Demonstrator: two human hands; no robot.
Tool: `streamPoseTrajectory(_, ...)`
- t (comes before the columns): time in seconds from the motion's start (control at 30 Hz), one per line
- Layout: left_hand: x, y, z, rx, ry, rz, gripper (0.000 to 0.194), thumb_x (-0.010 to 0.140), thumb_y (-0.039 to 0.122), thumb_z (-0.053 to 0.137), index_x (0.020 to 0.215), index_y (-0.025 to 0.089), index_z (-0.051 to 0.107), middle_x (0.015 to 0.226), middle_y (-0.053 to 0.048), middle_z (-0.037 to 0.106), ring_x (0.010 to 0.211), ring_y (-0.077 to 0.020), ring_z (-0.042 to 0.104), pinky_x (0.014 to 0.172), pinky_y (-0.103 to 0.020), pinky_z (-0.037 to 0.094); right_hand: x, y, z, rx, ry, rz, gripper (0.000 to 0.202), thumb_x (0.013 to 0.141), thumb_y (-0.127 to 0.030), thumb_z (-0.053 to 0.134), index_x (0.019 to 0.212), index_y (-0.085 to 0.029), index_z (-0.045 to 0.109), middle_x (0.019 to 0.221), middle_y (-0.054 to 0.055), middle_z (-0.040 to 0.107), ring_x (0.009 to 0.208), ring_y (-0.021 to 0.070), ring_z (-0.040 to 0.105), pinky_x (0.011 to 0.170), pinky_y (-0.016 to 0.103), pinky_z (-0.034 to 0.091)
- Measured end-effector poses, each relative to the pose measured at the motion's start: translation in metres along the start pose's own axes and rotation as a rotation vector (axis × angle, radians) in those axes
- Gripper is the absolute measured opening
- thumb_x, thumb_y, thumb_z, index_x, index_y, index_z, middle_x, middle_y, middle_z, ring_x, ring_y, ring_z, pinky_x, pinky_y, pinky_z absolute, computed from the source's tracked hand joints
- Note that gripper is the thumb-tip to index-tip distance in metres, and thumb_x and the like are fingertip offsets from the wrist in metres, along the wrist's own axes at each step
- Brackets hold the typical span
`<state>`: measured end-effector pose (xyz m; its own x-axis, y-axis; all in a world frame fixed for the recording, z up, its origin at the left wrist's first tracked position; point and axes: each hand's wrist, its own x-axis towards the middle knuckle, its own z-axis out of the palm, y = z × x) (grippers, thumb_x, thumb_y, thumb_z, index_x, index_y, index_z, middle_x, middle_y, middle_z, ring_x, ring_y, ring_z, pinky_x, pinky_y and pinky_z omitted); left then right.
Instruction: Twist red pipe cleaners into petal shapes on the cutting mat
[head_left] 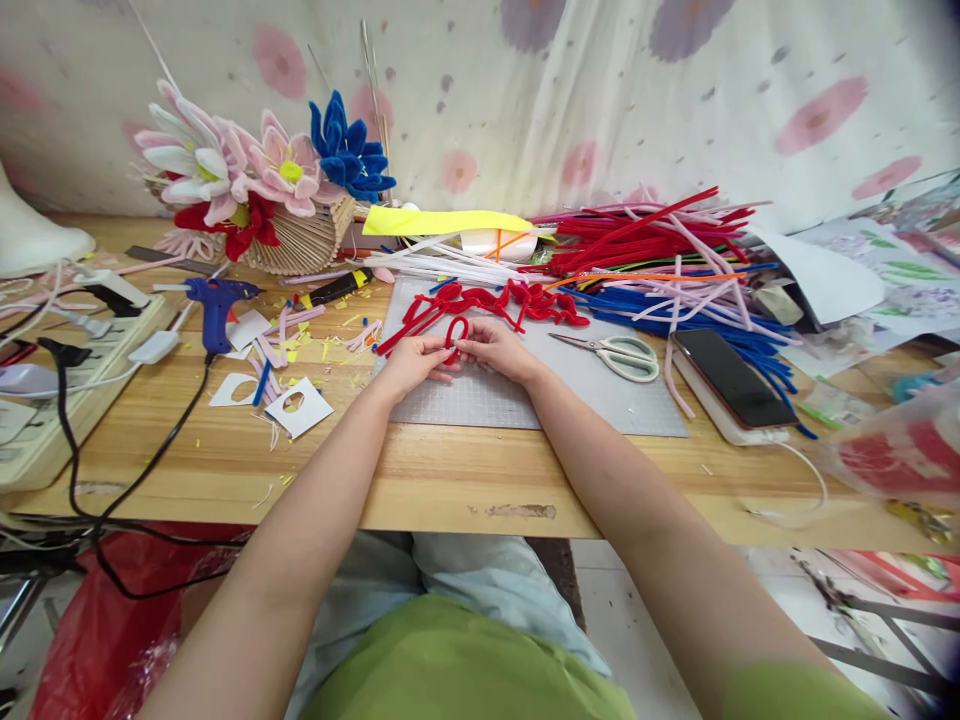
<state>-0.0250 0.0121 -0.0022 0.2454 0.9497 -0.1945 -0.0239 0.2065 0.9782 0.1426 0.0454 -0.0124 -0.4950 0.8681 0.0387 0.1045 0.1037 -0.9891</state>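
Between my two hands a red pipe cleaner [457,330] is bent into an upright loop. My left hand [417,364] pinches its lower left side with thumb and finger. On the other side my right hand [495,350] has its fingertips closed on the same loop. Both hands are above a grey cutting mat [480,405]. Just beyond them lie several bent red pipe cleaner pieces [517,302]. Scissors [619,355] with pale green handles rest on the mat to the right of my right hand.
At the left are a blue glue gun [218,305], a power strip [90,390] with cables, and paper scraps [300,406]. Fuzzy flowers [289,170] stand behind. Bundled pipe cleaners [637,235] fill the back. A phone [735,378] lies at right, near a plastic cup [904,450].
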Motion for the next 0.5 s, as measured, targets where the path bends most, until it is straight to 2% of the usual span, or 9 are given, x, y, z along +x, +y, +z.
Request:
streamPoseTrajectory(0.2, 0.0014, -0.0029, -0.0014, 0.018, -0.006, -0.002, 0.024, 0.071, 0.019, 0.069, 0.094, 0.012, 0.069, 0.086, -0.009, 0.072, 0.076, -0.0188, 0.069, 0.06, -0.027, 0.057, 0.0011, 0.0015, 0.0024, -0.015, 0.012, -0.013, 0.036, 0.067, -0.049, 0.067, 0.077, -0.018, 0.051, 0.061, -0.004, 0.053, 0.052, 0.008, 0.044, 0.043, 0.021, 0.03)
streamPoseTrajectory(0.37, 0.0019, -0.0036, -0.0013, 0.038, -0.014, -0.007, 0.027, 0.067, 0.019, 0.072, 0.093, 0.012, 0.07, 0.092, -0.011, 0.072, 0.078, -0.02, 0.069, 0.066, -0.032, 0.057, 0.0023, 0.0032, 0.0039, 0.005, 0.022, -0.019, 0.034, 0.066, -0.047, 0.068, 0.074, -0.018, 0.051, 0.063, -0.003, 0.055, 0.055, 0.0087, 0.047, 0.046, 0.021, 0.031)
streamPoseTrajectory(0.5, 0.0009, -0.0024, -0.0001, 0.039, -0.009, -0.021, 0.025, 0.066, 0.017, 0.073, 0.089, 0.011, 0.07, 0.091, -0.011, 0.072, 0.075, -0.0189, 0.069, 0.065, -0.031, 0.057, 0.0036, 0.0059, 0.0041, 0.021, 0.034, -0.019, 0.035, 0.067, -0.045, 0.068, 0.069, -0.018, 0.047, 0.062, -0.003, 0.056, 0.054, 0.0083, 0.047, 0.047, 0.021, 0.032)
